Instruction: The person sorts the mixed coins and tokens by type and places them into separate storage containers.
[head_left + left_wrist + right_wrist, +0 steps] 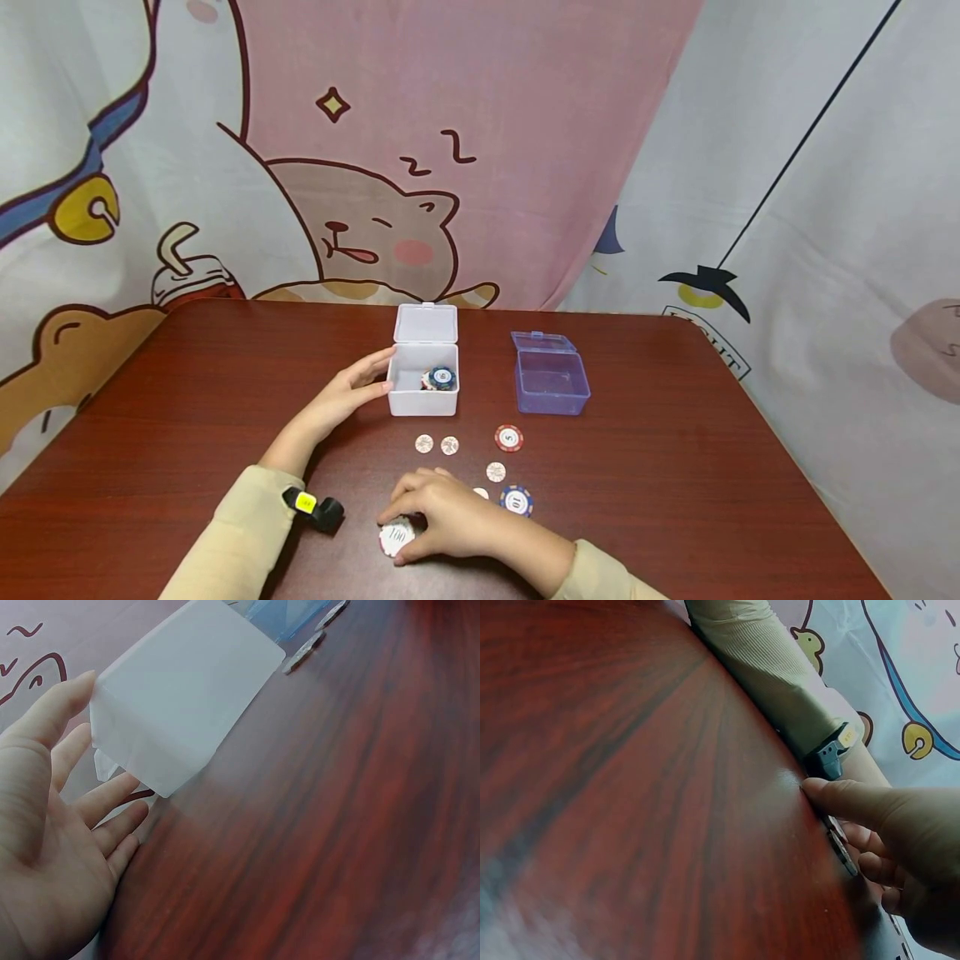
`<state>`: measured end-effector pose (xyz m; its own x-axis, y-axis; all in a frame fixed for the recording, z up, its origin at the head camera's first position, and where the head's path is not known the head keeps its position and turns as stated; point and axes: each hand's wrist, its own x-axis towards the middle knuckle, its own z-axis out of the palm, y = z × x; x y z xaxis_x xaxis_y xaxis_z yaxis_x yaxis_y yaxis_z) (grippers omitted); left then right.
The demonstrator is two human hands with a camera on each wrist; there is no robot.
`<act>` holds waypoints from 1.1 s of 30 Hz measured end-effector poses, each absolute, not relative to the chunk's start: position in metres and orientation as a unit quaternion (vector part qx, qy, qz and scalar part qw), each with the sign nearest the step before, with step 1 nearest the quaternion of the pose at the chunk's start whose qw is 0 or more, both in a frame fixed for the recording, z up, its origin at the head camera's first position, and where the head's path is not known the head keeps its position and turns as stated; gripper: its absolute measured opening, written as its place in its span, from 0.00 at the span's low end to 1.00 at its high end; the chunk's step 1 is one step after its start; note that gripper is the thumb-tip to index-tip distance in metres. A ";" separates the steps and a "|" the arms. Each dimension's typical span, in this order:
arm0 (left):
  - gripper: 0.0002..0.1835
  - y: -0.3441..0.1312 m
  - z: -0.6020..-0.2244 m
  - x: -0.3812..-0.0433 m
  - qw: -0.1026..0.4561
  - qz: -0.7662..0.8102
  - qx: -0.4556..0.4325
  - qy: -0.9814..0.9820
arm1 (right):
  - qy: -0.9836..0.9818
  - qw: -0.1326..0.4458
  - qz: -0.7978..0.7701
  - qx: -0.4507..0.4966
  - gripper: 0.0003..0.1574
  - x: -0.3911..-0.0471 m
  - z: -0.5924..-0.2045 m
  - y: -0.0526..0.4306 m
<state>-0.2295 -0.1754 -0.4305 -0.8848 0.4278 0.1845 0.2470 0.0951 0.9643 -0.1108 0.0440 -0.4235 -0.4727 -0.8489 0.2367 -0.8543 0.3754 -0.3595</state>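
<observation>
My left hand (pixel 347 396) touches the left side of a white plastic box (pixel 423 404), thumb and fingers fairly straight against its wall. The box lid stands up at the back, and a few poker chips (pixel 441 378) lie inside. In the left wrist view, my fingertips meet the corner of the box (pixel 187 690). Low in the head view, my right hand (pixel 450 512) pinches a white poker chip (pixel 397 537) marked 100 between thumb and fingers, at table level. Only the chip's edge (pixel 840 844) shows in the right wrist view; whether others lie under it I cannot tell.
A blue-violet clear box (pixel 552 404) with its lid up stands right of the white one. On the brown table (pixel 675 467) lie a red chip (pixel 508 438), a blue chip (pixel 517 501) and several small pale discs (pixel 449 446). A printed curtain (pixel 525 150) hangs behind.
</observation>
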 end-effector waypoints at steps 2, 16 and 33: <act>0.31 -0.175 -0.430 -0.229 0.071 0.632 0.230 0.737 | -0.827 0.005 0.228 0.513 0.25 -0.111 -0.424 0.044; 0.31 -0.176 -0.430 -0.229 0.073 0.629 0.224 0.741 | -0.819 0.005 0.258 0.513 0.22 -0.112 -0.425 0.043; 0.31 -0.176 -0.431 -0.231 0.071 0.622 0.222 0.747 | -0.823 0.013 0.291 0.488 0.22 -0.118 -0.417 0.047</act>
